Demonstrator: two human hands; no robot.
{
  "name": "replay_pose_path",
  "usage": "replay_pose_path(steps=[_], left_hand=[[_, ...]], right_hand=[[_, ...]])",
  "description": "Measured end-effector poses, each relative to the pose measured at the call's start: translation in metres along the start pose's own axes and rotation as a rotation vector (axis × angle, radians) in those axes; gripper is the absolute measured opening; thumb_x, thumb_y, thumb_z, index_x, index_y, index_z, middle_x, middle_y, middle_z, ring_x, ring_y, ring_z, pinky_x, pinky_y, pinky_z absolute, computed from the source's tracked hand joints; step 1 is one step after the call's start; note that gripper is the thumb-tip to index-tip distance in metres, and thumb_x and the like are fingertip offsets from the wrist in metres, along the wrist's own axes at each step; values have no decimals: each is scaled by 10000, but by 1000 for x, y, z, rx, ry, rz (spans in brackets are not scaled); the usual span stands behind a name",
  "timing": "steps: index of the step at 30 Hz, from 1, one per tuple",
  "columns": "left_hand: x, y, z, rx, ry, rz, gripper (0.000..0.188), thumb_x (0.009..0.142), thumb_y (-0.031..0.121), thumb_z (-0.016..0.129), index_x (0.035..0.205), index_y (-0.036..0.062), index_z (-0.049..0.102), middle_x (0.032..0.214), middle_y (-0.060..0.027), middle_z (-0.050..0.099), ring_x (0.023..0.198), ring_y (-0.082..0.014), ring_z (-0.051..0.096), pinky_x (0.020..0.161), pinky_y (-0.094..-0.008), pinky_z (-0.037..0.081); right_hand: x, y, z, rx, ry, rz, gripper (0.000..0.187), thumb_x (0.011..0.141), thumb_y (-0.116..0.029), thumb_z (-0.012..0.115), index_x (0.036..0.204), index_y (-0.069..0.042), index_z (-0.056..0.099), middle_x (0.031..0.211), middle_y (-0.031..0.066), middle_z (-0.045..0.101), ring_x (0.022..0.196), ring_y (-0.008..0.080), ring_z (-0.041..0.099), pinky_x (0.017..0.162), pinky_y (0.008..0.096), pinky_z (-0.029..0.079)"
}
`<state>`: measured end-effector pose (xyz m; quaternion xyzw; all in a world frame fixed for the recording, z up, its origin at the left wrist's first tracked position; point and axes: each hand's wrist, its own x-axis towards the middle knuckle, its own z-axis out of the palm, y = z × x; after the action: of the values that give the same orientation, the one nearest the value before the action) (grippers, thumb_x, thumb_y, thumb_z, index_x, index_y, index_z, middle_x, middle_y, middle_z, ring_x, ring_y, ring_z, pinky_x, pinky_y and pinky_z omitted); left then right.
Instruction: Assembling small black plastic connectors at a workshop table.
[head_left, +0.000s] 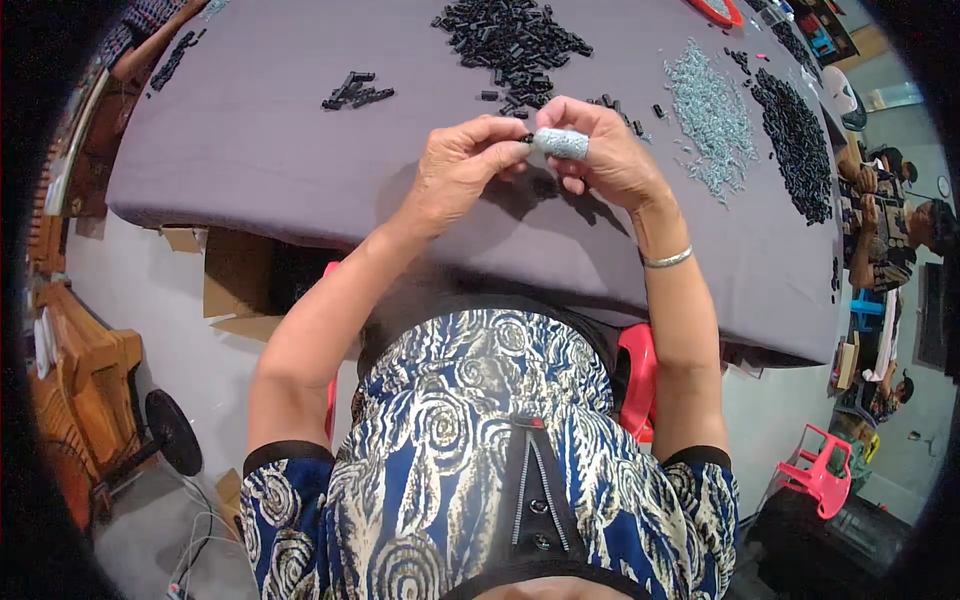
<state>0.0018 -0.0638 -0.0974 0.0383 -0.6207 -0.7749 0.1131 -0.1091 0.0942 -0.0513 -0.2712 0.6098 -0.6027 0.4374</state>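
Observation:
My left hand [455,165] is closed in a pinch on a small black plastic piece [526,138], of which only the end shows between thumb and fingers. Fingertip to fingertip with it, my right hand [620,160] has its fingers curled inward. A silvery-grey wrap [562,144] covers the right thumb or a finger near its tip. Whatever the right fingers hold is too small or hidden. Both hands are just above the grey cloth-covered table [290,150]. Beyond them lies a large pile of short black tubular pieces [510,45], with several strays by the right hand.
A little group of black pieces [357,91] lies left of the pile. To the right spread a heap of small silvery parts [710,120] and another black pile [795,145]. A red-rimmed tray [735,15] sits at the far right. Another person's arm [160,45] reaches in at far left.

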Motion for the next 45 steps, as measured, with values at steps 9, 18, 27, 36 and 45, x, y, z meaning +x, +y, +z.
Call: replay_pose_path(steps=[9, 18, 27, 36, 45], left_hand=[[11, 16, -35, -76, 286, 93, 196, 851, 76, 642, 1026, -13, 634, 793, -37, 632, 686, -83, 576, 624, -213, 483], [12, 8, -45, -53, 306, 107, 216, 852, 105, 656, 1032, -11, 628, 832, -25, 632, 718, -79, 588, 615, -211, 489], [12, 6, -42, -28, 322, 96, 213, 849, 110, 661, 1029, -1, 637, 848, -22, 636, 731, -74, 593, 615, -206, 486], [12, 1, -42, 15, 297, 82, 211, 840, 126, 675, 1019, 20, 645, 834, -10, 635, 721, -66, 591, 601, -196, 478], [13, 1, -44, 53, 301, 54, 213, 847, 85, 660, 1036, -9, 631, 868, -34, 632, 734, -93, 598, 617, -223, 495]], right_hand=[[-21, -1, -28, -672, 209, -298, 105, 866, -93, 610, 940, -29, 649, 787, -22, 611, 658, 29, 527, 548, 184, 416], [-16, 5, -22, -806, 392, -411, 105, 840, -12, 597, 935, -16, 641, 747, -36, 590, 652, 36, 504, 558, 201, 408], [-11, 15, -51, -534, 704, -356, 216, 784, 40, 527, 940, -31, 658, 749, -6, 629, 620, 55, 527, 548, 211, 432], [-20, 9, -52, -564, 424, -257, 107, 809, -90, 675, 883, -14, 659, 737, -39, 601, 676, 41, 496, 584, 204, 415], [-24, 11, -60, -637, 392, -148, 75, 843, -75, 639, 878, -9, 645, 741, -24, 604, 681, 50, 539, 610, 200, 433]])
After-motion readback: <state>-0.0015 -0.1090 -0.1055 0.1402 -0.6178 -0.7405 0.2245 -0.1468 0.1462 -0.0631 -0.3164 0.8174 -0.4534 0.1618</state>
